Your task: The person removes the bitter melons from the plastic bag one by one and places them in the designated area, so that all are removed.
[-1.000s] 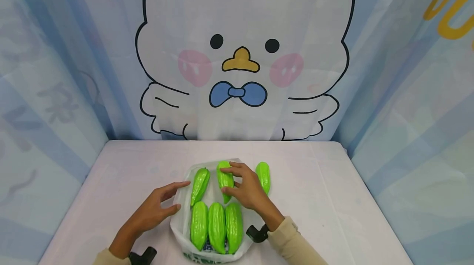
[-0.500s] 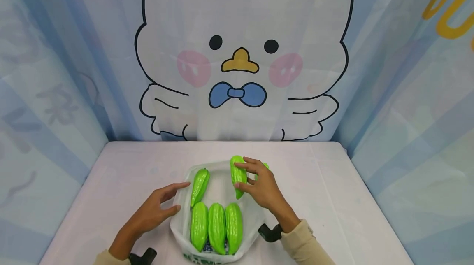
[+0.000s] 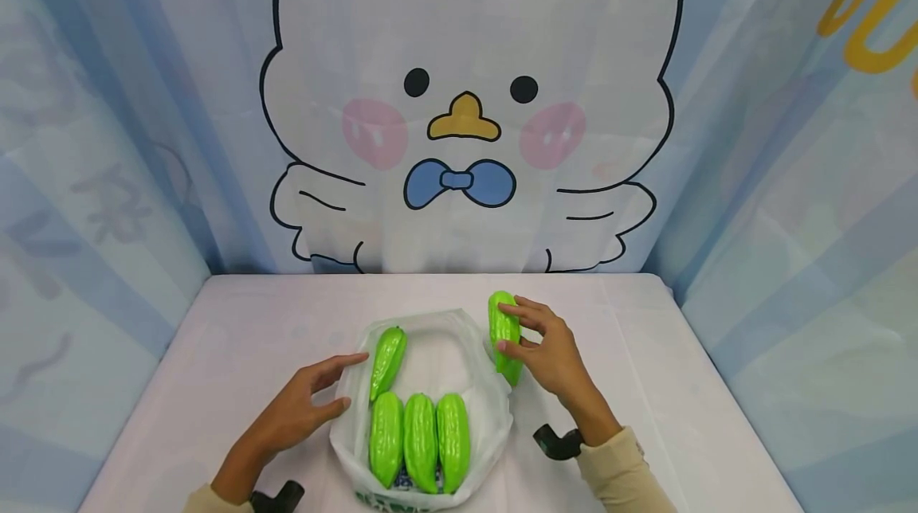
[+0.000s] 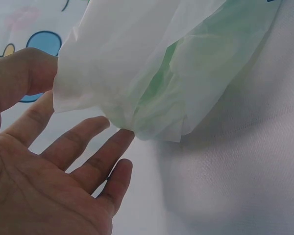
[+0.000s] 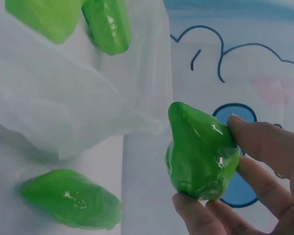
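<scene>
My right hand [image 3: 548, 350] pinches a glossy green bitter melon [image 5: 203, 152] between thumb and fingertips, raised off the table right of a white plastic bag [image 3: 495, 409]. Another bitter melon [image 5: 71, 198] lies on the table beside the bag, mostly hidden behind the held one in the head view. Inside the open-mouthed bag, several bitter melons lie: a front row with a middle one [image 3: 420, 443], and a slanted one [image 3: 388, 362] at the back left. At the bag's left rim my left hand [image 3: 294, 405] has its fingers spread, fingertips touching the plastic.
A pale pink cloth covers the table [image 3: 610, 370]. Behind it hangs a curtain [image 3: 459, 234] with a cartoon bird, and more curtains [image 3: 810, 202] close off both sides. Each wrist wears a black camera [image 3: 559, 443].
My right hand has lifted the bitter melon out of the back of the bag and carried it right, past the bag's rim. The left hand has stayed in place.
</scene>
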`<action>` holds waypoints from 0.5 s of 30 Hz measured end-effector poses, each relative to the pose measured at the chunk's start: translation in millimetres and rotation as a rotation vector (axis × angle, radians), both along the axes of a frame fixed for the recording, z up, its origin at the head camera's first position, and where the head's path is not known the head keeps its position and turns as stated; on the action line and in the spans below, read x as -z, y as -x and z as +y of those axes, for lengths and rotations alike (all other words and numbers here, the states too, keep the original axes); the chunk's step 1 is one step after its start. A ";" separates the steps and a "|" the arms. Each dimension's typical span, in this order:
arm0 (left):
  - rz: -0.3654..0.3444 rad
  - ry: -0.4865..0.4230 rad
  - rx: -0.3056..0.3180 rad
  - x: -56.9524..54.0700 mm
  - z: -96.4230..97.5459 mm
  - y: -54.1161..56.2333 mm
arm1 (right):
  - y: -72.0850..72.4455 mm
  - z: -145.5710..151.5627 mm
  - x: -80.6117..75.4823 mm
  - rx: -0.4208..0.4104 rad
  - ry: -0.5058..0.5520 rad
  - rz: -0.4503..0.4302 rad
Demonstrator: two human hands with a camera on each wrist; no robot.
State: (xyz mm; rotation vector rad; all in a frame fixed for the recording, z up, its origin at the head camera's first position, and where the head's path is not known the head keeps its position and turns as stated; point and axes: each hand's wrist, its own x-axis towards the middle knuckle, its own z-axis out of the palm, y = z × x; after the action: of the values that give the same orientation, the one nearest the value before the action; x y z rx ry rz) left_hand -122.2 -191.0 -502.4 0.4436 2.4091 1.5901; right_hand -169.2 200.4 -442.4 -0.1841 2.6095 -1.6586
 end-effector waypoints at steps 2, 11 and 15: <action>-0.002 0.003 -0.004 -0.4 -0.1 -0.3 | 1.0 6.6 0.7 0.017 -0.005 -0.001; -0.012 -0.004 -0.006 -1.3 0.2 -0.3 | 2.7 28.9 10.6 0.085 -0.063 -0.032; -0.010 -0.006 -0.006 -0.7 -0.1 -0.6 | 4.5 37.7 19.3 0.108 -0.092 -0.056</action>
State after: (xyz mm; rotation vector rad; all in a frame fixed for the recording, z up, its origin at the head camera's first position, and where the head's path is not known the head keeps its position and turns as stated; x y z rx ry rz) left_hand -121.6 -191.2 -501.7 0.4294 2.4006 1.5990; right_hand -173.7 238.0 -461.7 0.0065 2.6909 -1.5452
